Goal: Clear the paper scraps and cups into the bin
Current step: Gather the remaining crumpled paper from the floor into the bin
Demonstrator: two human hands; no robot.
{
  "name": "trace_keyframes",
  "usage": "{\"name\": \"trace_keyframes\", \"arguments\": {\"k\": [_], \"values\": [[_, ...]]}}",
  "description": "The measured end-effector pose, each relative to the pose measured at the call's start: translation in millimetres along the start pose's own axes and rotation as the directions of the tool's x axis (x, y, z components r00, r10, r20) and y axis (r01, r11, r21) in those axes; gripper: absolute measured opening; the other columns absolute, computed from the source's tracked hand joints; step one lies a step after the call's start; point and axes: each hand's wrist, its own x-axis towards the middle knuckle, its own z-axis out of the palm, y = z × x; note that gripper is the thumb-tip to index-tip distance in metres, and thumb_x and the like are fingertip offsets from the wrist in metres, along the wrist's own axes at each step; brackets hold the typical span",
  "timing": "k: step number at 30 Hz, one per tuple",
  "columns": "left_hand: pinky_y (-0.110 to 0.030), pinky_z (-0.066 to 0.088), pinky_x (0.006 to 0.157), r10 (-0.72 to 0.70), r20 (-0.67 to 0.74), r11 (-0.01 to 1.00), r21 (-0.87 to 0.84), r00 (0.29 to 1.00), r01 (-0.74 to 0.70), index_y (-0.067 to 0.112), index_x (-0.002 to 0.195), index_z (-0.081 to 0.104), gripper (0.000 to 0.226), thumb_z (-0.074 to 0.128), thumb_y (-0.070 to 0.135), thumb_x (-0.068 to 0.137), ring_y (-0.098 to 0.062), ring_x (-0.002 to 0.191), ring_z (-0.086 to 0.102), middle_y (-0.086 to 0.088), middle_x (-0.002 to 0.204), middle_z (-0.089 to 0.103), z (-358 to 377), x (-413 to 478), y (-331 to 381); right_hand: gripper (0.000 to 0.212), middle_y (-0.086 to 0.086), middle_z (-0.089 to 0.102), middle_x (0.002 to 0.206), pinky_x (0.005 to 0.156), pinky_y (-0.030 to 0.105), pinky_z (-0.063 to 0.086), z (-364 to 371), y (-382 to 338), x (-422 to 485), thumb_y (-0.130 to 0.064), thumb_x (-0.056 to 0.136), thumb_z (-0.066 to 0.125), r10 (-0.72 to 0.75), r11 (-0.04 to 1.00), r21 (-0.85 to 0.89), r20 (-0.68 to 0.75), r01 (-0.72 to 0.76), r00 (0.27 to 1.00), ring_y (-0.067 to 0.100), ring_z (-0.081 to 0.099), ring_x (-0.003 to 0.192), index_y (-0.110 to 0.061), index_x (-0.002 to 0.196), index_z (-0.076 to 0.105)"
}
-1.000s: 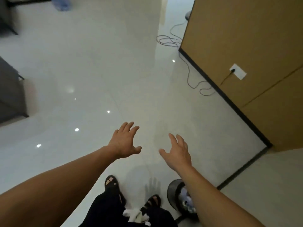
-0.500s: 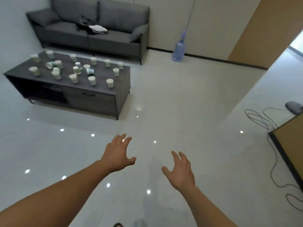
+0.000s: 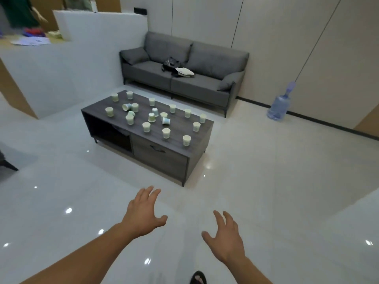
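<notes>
Head view: a second ago the camera looked down at the floor by a wall, with the bin at the person's feet. It has since swung up and round, and the low grey worktop now sits at 12 o'clock, nearer and more central than half a second ago. The bin is out of sight. Many paper cups are scattered across the worktop, most upright and a few tipped over; I cannot make out any paper scraps. The left hand and right hand stay raised over the floor, fingers spread and holding nothing, well short of the cups. This looks like the walk back for another load, with most of the clearing still to do.
</notes>
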Motion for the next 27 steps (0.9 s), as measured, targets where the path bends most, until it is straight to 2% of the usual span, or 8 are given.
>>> {"name": "trace_keyframes", "arguments": {"k": [9, 16, 20, 27], "values": [[-0.043, 0.020, 0.118, -0.110, -0.076, 0.994, -0.035, 0.991, 0.107, 0.026, 0.151, 0.016, 0.089, 0.061, 0.057, 0.081, -0.020, 0.147, 0.004, 0.002, 0.160, 0.009, -40.6, 140.3, 2.1, 0.077, -0.002, 0.010, 0.161, 0.109, 0.038, 0.035, -45.0, -62.6, 182.5, -0.058, 0.088, 0.051, -0.217, 0.974, -0.068, 0.002, 0.216, 0.976, 0.021, 0.014, 0.146, -0.032, 0.152, 0.018], [-0.041, 0.020, 0.118, -0.155, -0.046, 0.987, -0.056, 0.987, 0.152, 0.027, 0.151, 0.016, 0.089, 0.061, 0.058, 0.081, -0.020, 0.148, 0.005, 0.003, 0.160, 0.009, -48.7, 230.7, -17.1, 0.076, 0.000, 0.011, 0.160, 0.109, 0.040, 0.037, -46.3, -112.8, 287.7, -0.056, 0.088, 0.053, -0.266, 0.956, -0.107, 0.073, 0.272, 0.961, 0.021, 0.013, 0.146, -0.032, 0.152, 0.019], [-0.040, 0.020, 0.117, -0.150, -0.028, 0.988, -0.053, 0.988, 0.148, 0.027, 0.151, 0.017, 0.089, 0.061, 0.059, 0.081, -0.021, 0.147, 0.006, 0.002, 0.160, 0.010, -58.3, 296.0, -54.3, 0.077, 0.000, 0.012, 0.160, 0.108, 0.039, 0.038, -33.7, -150.0, 352.0, -0.057, 0.088, 0.053, -0.249, 0.957, -0.130, 0.092, 0.259, 0.964, 0.022, 0.016, 0.145, -0.033, 0.152, 0.018], [-0.039, 0.021, 0.117, -0.103, 0.039, 0.994, -0.039, 0.994, 0.104, 0.027, 0.151, 0.017, 0.089, 0.061, 0.059, 0.081, -0.020, 0.147, 0.008, 0.003, 0.160, 0.012, -97.6, 403.4, -119.4, 0.077, -0.001, 0.010, 0.161, 0.107, 0.040, 0.037, -24.1, -206.9, 444.0, -0.059, 0.087, 0.052, -0.134, 0.982, -0.126, 0.078, 0.143, 0.988, 0.024, 0.015, 0.146, -0.033, 0.151, 0.018]]}}
